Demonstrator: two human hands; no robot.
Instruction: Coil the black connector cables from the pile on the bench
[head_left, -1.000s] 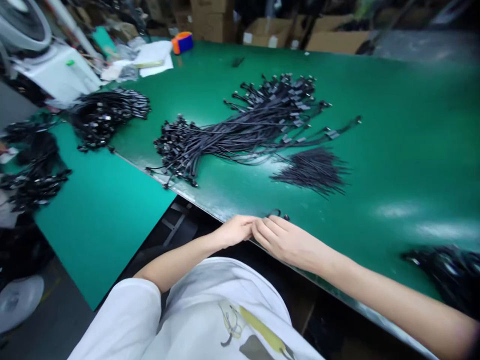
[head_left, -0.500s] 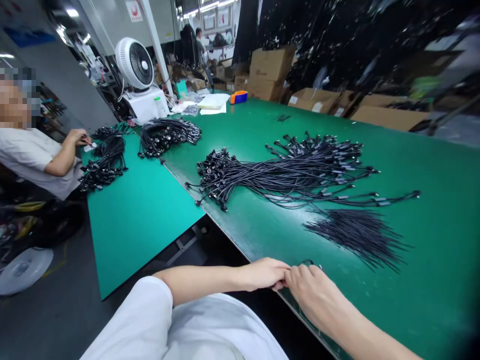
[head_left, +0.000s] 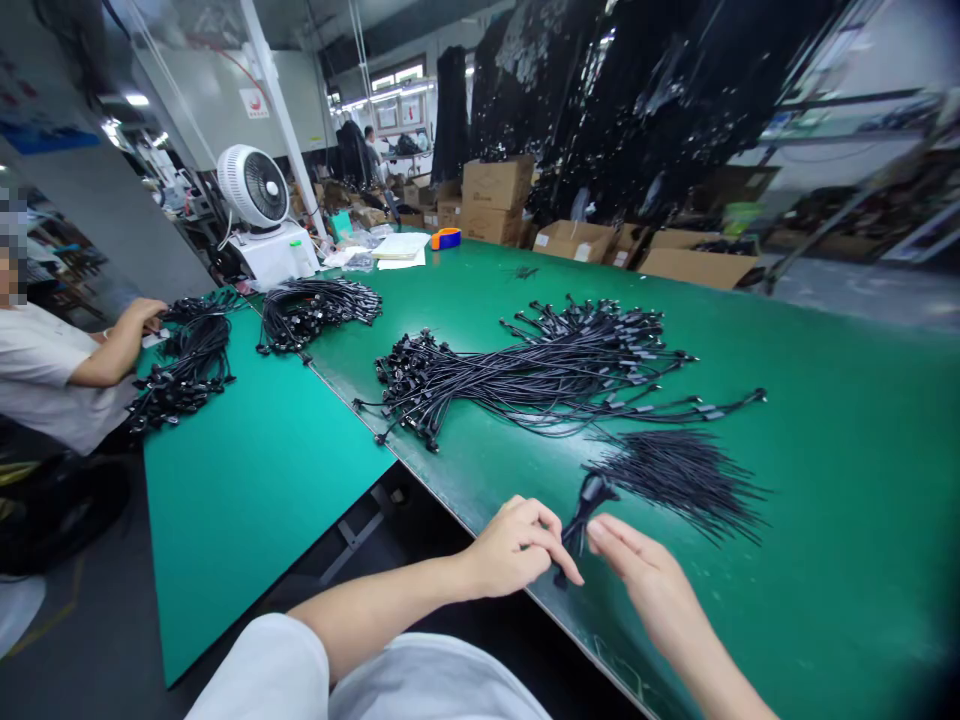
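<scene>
A small bundled black cable (head_left: 587,505) is at the near edge of the green table, between my two hands. My left hand (head_left: 517,550) is beside its lower left part, fingers apart and partly curled. On the other side, my right hand (head_left: 637,565) has its fingertips near the bundle, the fingers mostly straight; whether they touch it is unclear. Just beyond lies a pile of thin black ties (head_left: 682,480). Farther back a large heap of black cables with connectors (head_left: 517,375) stretches across the table.
At the left, a person (head_left: 60,365) handles more black cables (head_left: 191,365) on a lighter green table (head_left: 255,480). Another cable bundle (head_left: 319,310), a white fan (head_left: 255,187), papers (head_left: 401,247), an orange and blue tape roll (head_left: 446,238) and cardboard boxes (head_left: 495,200) stand farther back.
The view has shifted. My hands, together before, have moved apart, and the bundled cable that was mostly hidden by them now shows between them.
</scene>
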